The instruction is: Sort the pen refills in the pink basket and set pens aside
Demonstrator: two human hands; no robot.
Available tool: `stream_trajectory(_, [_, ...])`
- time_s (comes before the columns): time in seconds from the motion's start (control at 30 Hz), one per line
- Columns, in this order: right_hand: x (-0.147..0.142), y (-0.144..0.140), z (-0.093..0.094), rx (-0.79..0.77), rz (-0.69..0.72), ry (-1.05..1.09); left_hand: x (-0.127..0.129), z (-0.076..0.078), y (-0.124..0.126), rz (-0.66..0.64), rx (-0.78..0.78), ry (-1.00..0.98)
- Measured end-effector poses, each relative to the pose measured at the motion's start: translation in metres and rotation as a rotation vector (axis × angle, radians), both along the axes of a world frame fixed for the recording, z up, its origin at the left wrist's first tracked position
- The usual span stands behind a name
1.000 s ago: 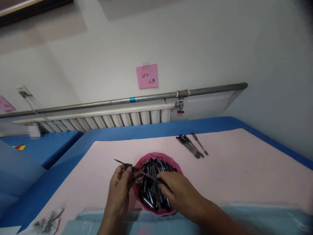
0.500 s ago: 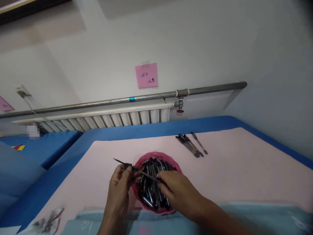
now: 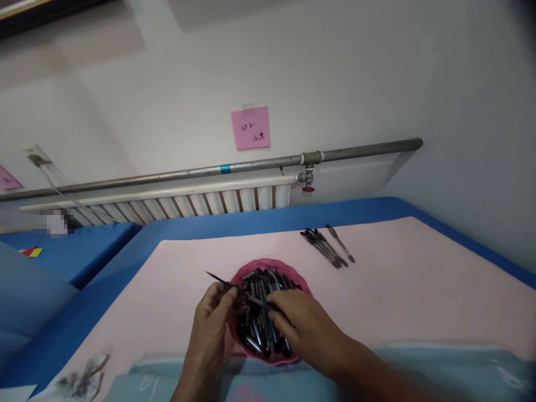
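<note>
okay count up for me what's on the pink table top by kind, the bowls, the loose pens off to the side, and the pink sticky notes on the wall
Pink bowls: 1, heaped with dark pen parts too many to count
Loose pens lying beside it: about 6, bunched, so the count is rough
Pink sticky notes on the wall: 2, one cut off at the left edge
Total: about 9

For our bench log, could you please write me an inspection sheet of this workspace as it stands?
Surface: pink mat over a blue table cover.
Job's things: pink bowl full of dark pen parts; thin pen refill.
Clutter: row of pens lying apart; clear bag at the near left edge.
Grippers: left hand pinches the refill; right hand rests in the bowl, fingers on the parts.
Cables: white cord from a wall socket.
Surroundings: radiator, pipe, pink note.
</note>
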State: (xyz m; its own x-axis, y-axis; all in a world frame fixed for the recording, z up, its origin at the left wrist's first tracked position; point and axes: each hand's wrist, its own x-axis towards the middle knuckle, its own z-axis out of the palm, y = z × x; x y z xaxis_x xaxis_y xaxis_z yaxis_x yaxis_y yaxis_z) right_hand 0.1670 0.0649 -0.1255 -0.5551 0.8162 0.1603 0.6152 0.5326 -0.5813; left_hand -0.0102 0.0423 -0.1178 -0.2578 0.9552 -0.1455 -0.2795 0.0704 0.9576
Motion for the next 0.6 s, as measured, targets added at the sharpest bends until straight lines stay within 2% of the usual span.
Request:
stream_trajectory(0.1, [-0.001, 0.000, 0.000, -0.012, -0.011, 0.043, 0.002, 0.002, -0.002, -0.189, -0.008, 0.110])
stream_trajectory(0.17, [-0.001, 0.001, 0.000, -0.039, -0.014, 0.098, 0.000, 0.003, -0.003, -0.239, -0.023, 0.163])
stream_trajectory(0.37, [0.004, 0.008, 0.000, -0.196, -0.126, 0.303, -0.017, 0.000, 0.003, 0.061, -0.001, 0.388])
stream_trajectory(0.6, [0.007, 0.016, -0.005, -0.266, -0.209, 0.489, -0.026, -0.005, 0.003, 0.104, 0.027, 0.687])
